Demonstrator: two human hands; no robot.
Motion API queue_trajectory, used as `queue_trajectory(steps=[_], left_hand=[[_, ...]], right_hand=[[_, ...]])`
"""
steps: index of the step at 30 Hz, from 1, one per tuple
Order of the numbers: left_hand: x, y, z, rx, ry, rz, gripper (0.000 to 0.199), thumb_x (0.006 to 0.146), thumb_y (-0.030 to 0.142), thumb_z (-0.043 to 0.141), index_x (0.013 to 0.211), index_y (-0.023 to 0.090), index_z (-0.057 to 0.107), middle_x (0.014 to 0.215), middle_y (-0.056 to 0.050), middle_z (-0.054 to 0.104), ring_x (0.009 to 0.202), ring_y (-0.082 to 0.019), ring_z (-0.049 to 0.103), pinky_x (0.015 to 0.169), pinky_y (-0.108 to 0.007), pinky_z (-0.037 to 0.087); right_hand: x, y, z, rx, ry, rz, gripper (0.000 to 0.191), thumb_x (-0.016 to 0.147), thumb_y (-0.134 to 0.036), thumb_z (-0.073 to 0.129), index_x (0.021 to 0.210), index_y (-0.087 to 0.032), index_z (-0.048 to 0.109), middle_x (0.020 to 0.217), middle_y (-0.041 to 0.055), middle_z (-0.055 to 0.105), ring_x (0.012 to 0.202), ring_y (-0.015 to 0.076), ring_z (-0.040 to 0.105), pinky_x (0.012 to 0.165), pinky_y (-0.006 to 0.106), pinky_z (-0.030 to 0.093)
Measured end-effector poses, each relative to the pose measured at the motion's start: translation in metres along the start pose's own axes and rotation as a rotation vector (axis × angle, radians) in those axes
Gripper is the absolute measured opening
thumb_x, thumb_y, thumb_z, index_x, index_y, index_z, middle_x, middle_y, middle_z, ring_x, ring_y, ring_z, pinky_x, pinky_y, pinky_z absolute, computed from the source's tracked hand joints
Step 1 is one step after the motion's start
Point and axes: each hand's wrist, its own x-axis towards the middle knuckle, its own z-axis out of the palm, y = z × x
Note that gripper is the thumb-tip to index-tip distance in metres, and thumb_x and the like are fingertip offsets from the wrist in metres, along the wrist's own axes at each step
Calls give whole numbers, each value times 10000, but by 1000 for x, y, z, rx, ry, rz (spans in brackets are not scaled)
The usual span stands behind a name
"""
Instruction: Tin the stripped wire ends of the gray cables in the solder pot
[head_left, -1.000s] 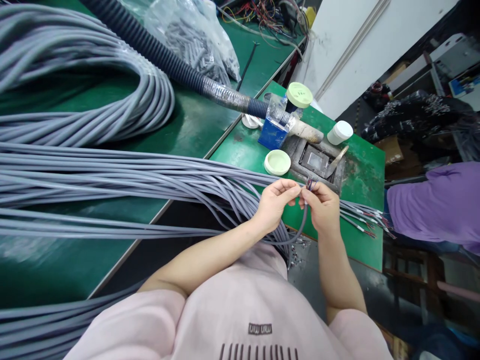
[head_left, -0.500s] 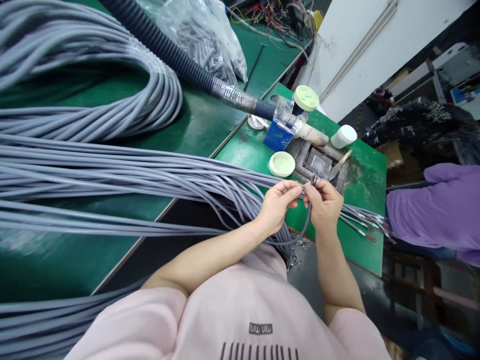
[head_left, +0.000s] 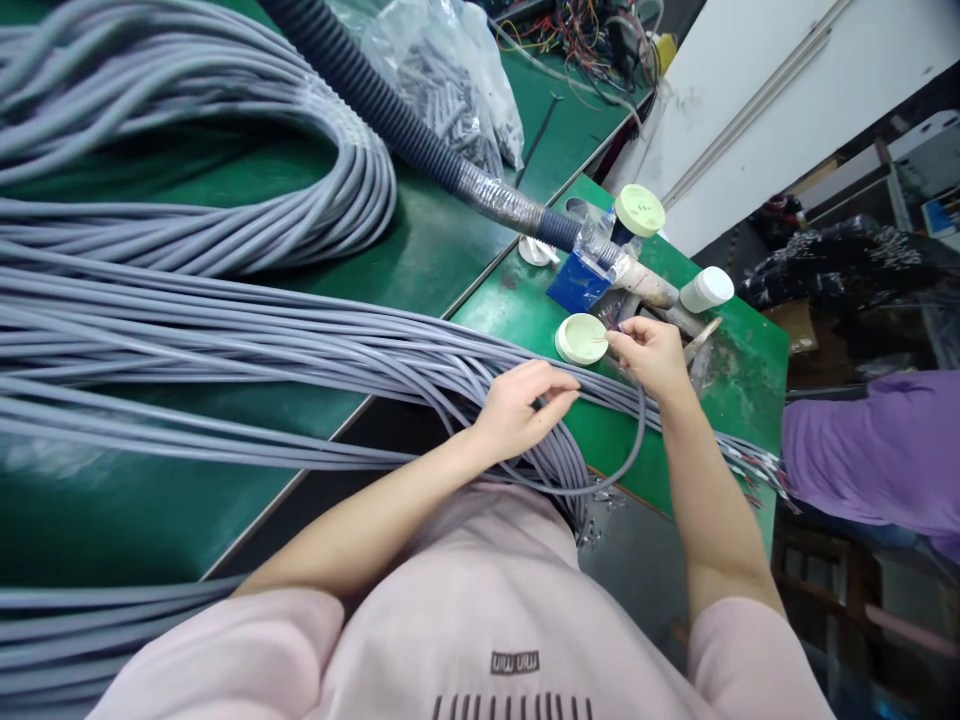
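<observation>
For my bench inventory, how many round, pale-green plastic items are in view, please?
2: the shallow dish by the right hand, and the flat disc farther back. Others may be hidden.

The cables (head_left: 360,340) look smooth, matt plastic, the table (head_left: 424,240) glossy, the hose (head_left: 405,125) ribbed plastic, the bag (head_left: 491,75) shiny, crinkled clear film.

Single head-worn view, from above the wearer's pink T-shirt (head_left: 465,590), facing forward and down, near the green-topped workbench (head_left: 439,235).
</observation>
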Motion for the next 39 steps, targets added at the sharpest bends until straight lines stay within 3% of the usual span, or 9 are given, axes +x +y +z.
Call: queue_trajectory(steps=[5,10,17,23,30,34,39], left_hand=[[0,-15,-7,147,-115,156,103,852,251,617,896,220,705,723,-33,674,670,-150,589,702,-288,432],[-2,-18,-3,266,-168,200,143,878,259,564,932,227,692,793,-49,715,688,-158,606,701,-297,426],[-2,-19,-4,277,-171,206,144,883,262,563,926,227,695,780,-49,715,690,-159,605,682,-296,405],[-2,-17,-5,185,-140,171,110,855,250,607,901,229,705,734,-36,695,660,-151,594,660,-287,392],[-1,-16,-5,235,-135,223,107,869,232,581,892,218,684,709,-24,680,636,-139,582,654,-279,405],[-1,-16,-4,254,-121,279,81,862,197,594,898,200,667,686,-17,658,632,-134,573,642,-268,399],[0,-15,-4,295,-107,331,59,868,179,596,899,180,646,678,-7,644,625,-123,563,632,-258,409]], right_hand=[[27,4,12,-262,-100,-55,223,703,-336,605,562,-173,548,498,-30,482,499,110,439,498,249,288],[35,5,19,-448,-142,-77,174,692,-271,567,551,-168,569,525,-20,505,524,113,435,531,263,282],[37,2,21,-508,-158,-70,148,692,-260,567,579,-171,597,534,-11,526,544,128,461,546,264,292],[26,5,-15,-453,-54,-86,196,716,-316,579,590,-166,589,525,-11,506,517,122,427,525,273,278],[20,65,-71,-457,143,95,234,690,-373,611,579,-168,585,486,-9,496,498,132,438,514,271,293],[24,94,-81,-497,182,182,235,670,-374,606,560,-167,586,481,-3,507,517,141,455,534,277,312],[30,112,-79,-544,184,210,222,664,-355,616,544,-171,586,478,-2,515,536,151,488,550,274,329]])
